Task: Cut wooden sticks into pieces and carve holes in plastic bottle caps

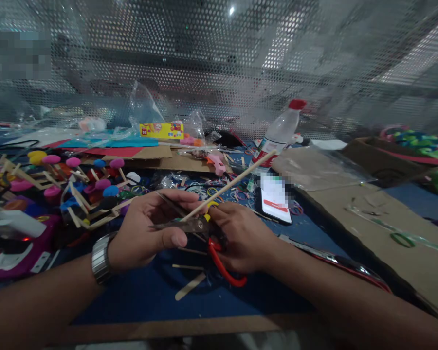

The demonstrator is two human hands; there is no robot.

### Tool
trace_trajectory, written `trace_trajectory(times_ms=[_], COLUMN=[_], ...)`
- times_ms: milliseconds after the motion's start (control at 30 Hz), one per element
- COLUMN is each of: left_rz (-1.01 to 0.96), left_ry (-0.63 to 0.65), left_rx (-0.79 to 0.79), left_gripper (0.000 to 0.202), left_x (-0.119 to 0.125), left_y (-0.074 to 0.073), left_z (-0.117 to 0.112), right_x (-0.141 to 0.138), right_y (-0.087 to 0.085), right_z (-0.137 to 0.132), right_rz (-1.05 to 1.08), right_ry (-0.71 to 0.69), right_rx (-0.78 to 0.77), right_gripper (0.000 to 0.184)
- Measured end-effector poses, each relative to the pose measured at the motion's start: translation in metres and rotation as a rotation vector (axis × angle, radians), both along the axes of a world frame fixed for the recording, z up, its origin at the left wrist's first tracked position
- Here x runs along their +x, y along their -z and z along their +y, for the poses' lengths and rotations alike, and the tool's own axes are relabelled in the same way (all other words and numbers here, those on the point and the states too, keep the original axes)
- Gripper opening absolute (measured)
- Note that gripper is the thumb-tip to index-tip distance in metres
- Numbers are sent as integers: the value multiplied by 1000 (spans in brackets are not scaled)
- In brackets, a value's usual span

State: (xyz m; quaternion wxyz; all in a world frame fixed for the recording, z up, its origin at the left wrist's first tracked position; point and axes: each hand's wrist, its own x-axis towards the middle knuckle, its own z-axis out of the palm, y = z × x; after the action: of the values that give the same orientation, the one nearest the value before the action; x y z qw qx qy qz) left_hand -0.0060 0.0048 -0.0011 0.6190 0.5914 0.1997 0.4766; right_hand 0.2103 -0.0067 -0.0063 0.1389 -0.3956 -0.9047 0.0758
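Steel blades of the red-handled scissors point(199, 225) stand apart near the middle of the surface point(270, 294), with the lower end of a wooden stick point(237, 180) between the 2 of them. The right hand point(243, 236) is wrapped round the handles, leaving the blades exposed toward the left hand point(135, 238). That hand curls about them, thumb just below the nearer blade, perhaps to steady the stick; whether it pinches the wood, I cannot tell. The slant raises the stick's far end, apparently above the coloured bands point(239, 194).

Most room for moving lies toward the near edge, where blue shows around a flat craft stick point(190, 287). Coloured pompoms point(110, 190) crowd the left side; a phone point(275, 201) limits the right, with a bottle point(282, 129) behind it and cardboard point(332, 204) toward the right edge.
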Motion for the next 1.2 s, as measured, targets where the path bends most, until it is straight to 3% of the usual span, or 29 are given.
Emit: trace_trajectory(times_ms=[267, 567, 767, 1033, 1200], left_rz=[59, 62, 37, -10, 21], left_ry=[-119, -99, -172, -283, -222], left_rx=[51, 7, -52, -171, -75], left_gripper=[35, 35, 41, 40, 37], left_x=[5, 4, 6, 9, 9], left_y=[-4, -4, -3, 1, 0], left_z=[-5, -4, 0, 5, -1], right_x=[0, 0, 0, 2, -2], right_y=[1, 2, 0, -2, -3], right_z=[-3, -4, 1, -1, -5], right_rz=[17, 59, 154, 430, 392], right_ry=[-23, 15, 24, 116, 77], right_rx=[-2, -61, -75, -286, -311], right_gripper=[18, 15, 14, 63, 82])
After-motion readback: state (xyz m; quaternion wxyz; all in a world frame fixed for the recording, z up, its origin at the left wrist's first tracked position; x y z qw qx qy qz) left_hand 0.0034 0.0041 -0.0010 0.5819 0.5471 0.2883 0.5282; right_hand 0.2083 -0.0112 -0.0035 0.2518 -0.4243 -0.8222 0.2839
